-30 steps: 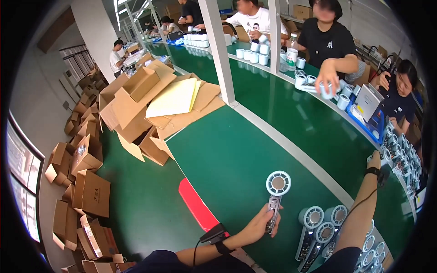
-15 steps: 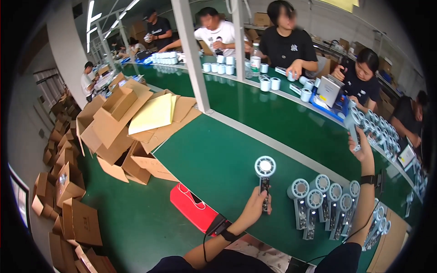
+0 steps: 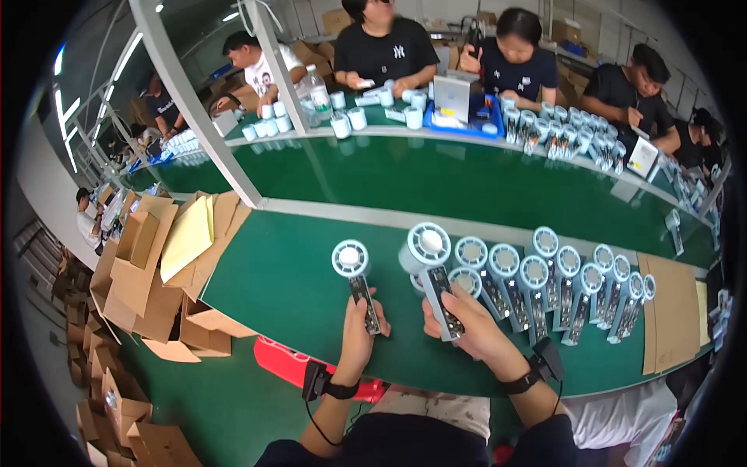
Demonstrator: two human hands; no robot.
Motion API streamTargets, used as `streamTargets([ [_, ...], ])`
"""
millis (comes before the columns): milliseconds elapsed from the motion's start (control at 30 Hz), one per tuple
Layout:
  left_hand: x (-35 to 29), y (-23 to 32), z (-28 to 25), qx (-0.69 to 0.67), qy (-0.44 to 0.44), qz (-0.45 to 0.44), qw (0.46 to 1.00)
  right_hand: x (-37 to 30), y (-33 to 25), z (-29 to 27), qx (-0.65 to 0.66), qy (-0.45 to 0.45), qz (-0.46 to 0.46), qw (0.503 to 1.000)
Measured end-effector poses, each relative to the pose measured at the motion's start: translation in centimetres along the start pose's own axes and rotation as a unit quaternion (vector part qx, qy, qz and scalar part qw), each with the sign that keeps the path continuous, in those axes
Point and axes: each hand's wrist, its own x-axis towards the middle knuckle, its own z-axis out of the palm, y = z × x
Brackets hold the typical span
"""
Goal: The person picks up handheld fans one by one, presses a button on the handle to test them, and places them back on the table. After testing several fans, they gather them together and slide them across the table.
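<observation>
My left hand (image 3: 358, 327) is closed round the handle of a light-blue handheld fan (image 3: 350, 258), held upright over the green table (image 3: 264, 265). Its round grille faces me, and a circuit board shows in the uncovered handle. A second handheld fan (image 3: 429, 243) of the same kind is gripped in my right hand (image 3: 467, 327), tilted slightly left, its board also bare. Just beyond and to the right of that hand, several similar fans (image 3: 534, 272) are grouped on the table with their handles toward me. The right-hand fan partly covers the nearest of them.
Flat cardboard (image 3: 669, 311) lies at the table's right end. Opened cartons (image 3: 140, 272) with yellow sheets (image 3: 188, 237) pile up at the left. A red item (image 3: 278, 364) shows below the table's front edge. Past a pale rail (image 3: 350, 212), co-workers sit behind more fan parts (image 3: 342, 124).
The view has turned to the right. My right hand has brought its fan from the far right back beside the left-hand fan. My left hand still holds its fan.
</observation>
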Motion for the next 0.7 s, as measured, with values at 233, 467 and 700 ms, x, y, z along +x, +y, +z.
streamTargets([
  [233, 0.0, 0.8, 1.5, 0.061, -0.058, 0.029, 0.996, -0.1, 1.3, -0.3, -0.194, 0.001, -0.018, 0.981],
  [467, -1.6, -0.8, 2.6, 0.013, -0.047, 0.013, 0.999, 0.2, 3.5, -0.5, -0.179, 0.033, -0.057, 0.982],
  [700, -2.5, -1.1, 3.4, 0.037, 0.0, 0.051, 0.998, 0.6, 4.5, 0.0, -0.125, 0.025, -0.05, 0.991],
])
